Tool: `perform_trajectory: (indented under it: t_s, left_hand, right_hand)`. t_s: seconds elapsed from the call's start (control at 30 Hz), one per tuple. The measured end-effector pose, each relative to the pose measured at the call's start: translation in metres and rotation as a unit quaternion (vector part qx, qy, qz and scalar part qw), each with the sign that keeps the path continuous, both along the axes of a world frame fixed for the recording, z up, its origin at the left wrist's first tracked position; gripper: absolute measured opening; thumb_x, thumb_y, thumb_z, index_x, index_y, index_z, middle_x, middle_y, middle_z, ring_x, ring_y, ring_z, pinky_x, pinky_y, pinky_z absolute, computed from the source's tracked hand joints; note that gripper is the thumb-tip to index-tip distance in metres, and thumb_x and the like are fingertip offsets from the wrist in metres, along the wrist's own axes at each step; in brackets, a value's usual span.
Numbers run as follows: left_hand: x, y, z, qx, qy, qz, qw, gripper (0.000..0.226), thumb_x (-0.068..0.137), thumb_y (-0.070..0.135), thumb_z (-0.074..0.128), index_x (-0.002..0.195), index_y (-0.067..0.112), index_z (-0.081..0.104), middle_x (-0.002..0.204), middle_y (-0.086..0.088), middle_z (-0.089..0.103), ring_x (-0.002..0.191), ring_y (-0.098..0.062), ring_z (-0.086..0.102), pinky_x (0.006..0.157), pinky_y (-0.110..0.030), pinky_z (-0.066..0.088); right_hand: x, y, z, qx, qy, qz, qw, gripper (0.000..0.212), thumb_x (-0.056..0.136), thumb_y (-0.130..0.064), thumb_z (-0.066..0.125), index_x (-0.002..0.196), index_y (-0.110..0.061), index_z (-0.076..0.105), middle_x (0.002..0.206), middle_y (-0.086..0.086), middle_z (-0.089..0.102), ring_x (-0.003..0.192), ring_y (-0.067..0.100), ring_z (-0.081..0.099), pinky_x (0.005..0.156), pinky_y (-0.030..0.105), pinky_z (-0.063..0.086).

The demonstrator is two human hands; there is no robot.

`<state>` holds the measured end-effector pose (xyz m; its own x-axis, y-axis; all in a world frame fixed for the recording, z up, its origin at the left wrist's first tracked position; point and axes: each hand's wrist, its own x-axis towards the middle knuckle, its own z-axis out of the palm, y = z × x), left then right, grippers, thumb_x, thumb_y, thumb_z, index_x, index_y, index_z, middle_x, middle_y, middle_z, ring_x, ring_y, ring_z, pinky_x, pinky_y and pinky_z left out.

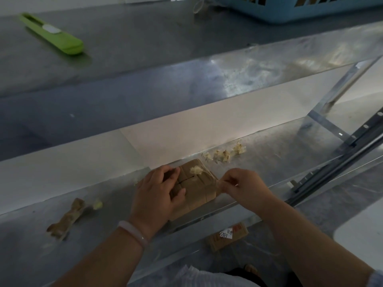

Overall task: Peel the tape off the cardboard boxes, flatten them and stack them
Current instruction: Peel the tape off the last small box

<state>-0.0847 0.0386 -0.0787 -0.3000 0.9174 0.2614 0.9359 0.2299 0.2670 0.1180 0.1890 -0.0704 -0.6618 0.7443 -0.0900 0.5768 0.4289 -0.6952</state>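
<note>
A small brown cardboard box [199, 189] sits on the shiny grey metal counter [269, 162], near its front edge. The left hand [157, 195] holds the box from the left side. Its fingers curl over the top and its thumb presses on the front part. A pale pink bangle [133, 229] is on that wrist.

The right hand [242, 187] is just beside the right end of the box. Its fingers are pressed together and pinch a strip of clear sticky tape [212, 177]. The tape stretches from the top of the box to the fingers. A little scrunched yellowish lump [195, 170] sticks to the top of the box.

Some crumpled bits of old tape [223, 155] lie just behind the box. A twisted brown strip of tape [67, 219] lies well to the left. A long green plastic cutter [53, 35] lies far back on the left. A light blue plastic basket [310, 11] is far back on the right. Lower down, under the counter edge, lies a flat brown cardboard piece with a white label [228, 236].
</note>
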Motion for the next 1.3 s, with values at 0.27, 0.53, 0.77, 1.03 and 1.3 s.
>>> perform_trajectory:
  t_s: [0.27,0.53,0.77,1.03,1.3]
  left_hand:
    - [0.000,0.002,-0.001,-0.013,0.001,-0.023,1.000,0.058,0.085,0.053,0.044,0.127,0.016,0.059,0.124,0.003,0.051,0.111,-0.018,0.051,0.090,-0.041,0.048]
    - [-0.001,0.002,-0.005,0.006,-0.009,-0.014,1.000,0.059,0.082,0.053,0.046,0.125,0.015,0.062,0.123,0.001,0.054,0.110,-0.021,0.053,0.091,-0.041,0.047]
    - [-0.001,0.002,-0.009,0.020,-0.012,-0.006,1.000,0.059,0.081,0.053,0.047,0.123,0.015,0.063,0.122,0.000,0.056,0.109,-0.020,0.053,0.091,-0.038,0.047]
    - [0.002,0.001,-0.007,0.007,-0.014,0.001,1.000,0.060,0.080,0.053,0.047,0.125,0.016,0.062,0.123,0.000,0.055,0.110,-0.024,0.054,0.091,-0.043,0.048]
    - [0.006,0.000,-0.007,0.010,-0.003,0.009,1.000,0.058,0.083,0.051,0.044,0.126,0.016,0.061,0.127,-0.003,0.056,0.111,-0.024,0.056,0.091,-0.042,0.048]
  right_hand:
    - [-0.004,-0.006,0.020,-0.482,0.270,-0.135,0.823,0.019,0.093,-0.006,0.055,0.077,-0.001,0.063,0.071,0.013,0.059,0.061,0.020,0.057,0.059,0.034,0.056]
    - [-0.021,0.011,0.033,-0.057,0.073,-0.108,0.990,0.018,0.087,-0.036,0.068,0.103,-0.028,0.071,0.089,-0.011,0.073,0.083,0.006,0.069,0.082,0.030,0.057]
    - [-0.042,-0.011,0.021,-0.225,0.244,-0.165,0.929,0.023,0.089,-0.032,0.067,0.112,-0.028,0.065,0.107,-0.007,0.070,0.102,0.012,0.066,0.090,0.036,0.056]
    - [-0.050,-0.004,0.032,-0.114,0.164,-0.140,0.970,0.027,0.085,-0.027,0.072,0.104,-0.033,0.055,0.078,-0.010,0.070,0.073,0.006,0.066,0.053,0.011,0.045]
    - [-0.048,-0.011,0.024,0.158,-0.007,0.038,0.987,0.030,0.097,-0.036,0.051,0.099,-0.015,0.072,0.100,-0.001,0.061,0.097,0.015,0.053,0.088,0.030,0.046]
